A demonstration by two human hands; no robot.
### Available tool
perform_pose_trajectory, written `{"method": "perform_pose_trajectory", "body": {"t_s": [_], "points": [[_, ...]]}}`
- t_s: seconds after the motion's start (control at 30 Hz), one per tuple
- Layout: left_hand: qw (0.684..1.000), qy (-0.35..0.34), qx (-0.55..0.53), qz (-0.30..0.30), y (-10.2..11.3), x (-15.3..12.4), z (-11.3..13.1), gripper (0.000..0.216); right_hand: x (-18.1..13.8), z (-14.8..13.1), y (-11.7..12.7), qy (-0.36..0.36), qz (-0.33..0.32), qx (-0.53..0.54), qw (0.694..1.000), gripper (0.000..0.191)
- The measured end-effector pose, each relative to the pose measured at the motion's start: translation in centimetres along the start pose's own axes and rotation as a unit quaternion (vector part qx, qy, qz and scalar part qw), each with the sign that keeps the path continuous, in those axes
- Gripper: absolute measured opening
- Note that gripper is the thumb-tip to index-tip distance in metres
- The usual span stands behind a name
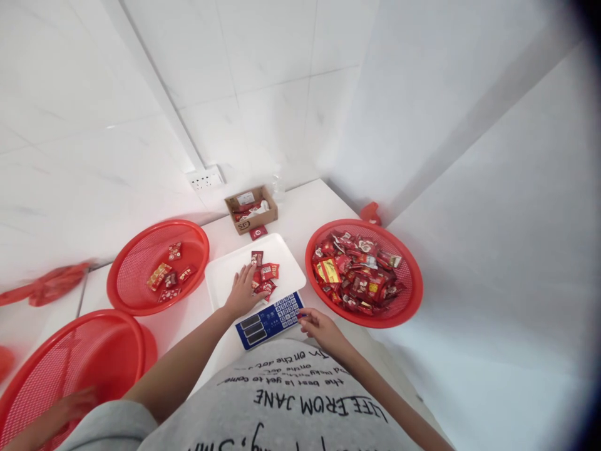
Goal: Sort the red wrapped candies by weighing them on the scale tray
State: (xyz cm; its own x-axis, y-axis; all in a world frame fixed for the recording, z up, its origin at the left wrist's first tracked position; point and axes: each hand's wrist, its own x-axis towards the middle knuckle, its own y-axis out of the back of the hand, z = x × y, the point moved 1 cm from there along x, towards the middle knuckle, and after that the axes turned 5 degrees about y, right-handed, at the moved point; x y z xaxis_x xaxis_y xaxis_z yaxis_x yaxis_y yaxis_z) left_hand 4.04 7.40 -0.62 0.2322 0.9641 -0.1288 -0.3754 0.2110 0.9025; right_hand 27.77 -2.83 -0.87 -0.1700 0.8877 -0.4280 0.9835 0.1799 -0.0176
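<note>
My left hand [243, 289] lies flat with fingers spread on the white tray of a scale [286, 266], touching a small pile of red snack packets [263, 275]. My right hand [318, 327] is at the right end of the scale's blue keypad panel [270, 319], fingers curled with the fingertip at the keys. A red basket [407, 299] on the right is heaped with red packets [357, 272].
A red basket [136, 294] at left holds a few packets [168, 275]. Another red basket [113, 351] sits at lower left, with another person's hand [70, 407] at it. A cardboard box [251, 210] and a wall socket [205, 179] are at the back.
</note>
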Motion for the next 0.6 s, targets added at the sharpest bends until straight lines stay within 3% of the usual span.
{"method": "perform_pose_trajectory", "body": {"t_s": [0.1, 0.2, 0.3, 0.43, 0.6], "points": [[1.000, 0.005, -0.006, 0.010, -0.2, 0.5, 0.3, 0.089, 0.3, -0.3, -0.2, 0.028, 0.016, -0.043, 0.999, 0.036], [1.000, -0.002, 0.009, 0.003, -0.2, 0.6, 0.6, 0.079, 0.8, -1.8, -0.7, 0.090, 0.035, -0.145, 0.985, 0.033], [1.000, -0.007, 0.023, -0.005, 0.0, 0.5, 0.7, 0.065, 1.8, -3.9, -1.8, 0.175, 0.009, -0.281, 0.944, 0.035], [1.000, -0.002, 0.021, 0.003, 0.2, 0.0, 0.2, 0.063, 3.8, -5.9, -4.0, 0.263, -0.045, -0.409, 0.873, 0.042], [1.000, -0.011, 0.008, 0.013, 0.7, -1.0, -0.8, 0.053, 5.8, -5.5, -6.0, 0.276, -0.085, -0.480, 0.828, 0.050]]}}
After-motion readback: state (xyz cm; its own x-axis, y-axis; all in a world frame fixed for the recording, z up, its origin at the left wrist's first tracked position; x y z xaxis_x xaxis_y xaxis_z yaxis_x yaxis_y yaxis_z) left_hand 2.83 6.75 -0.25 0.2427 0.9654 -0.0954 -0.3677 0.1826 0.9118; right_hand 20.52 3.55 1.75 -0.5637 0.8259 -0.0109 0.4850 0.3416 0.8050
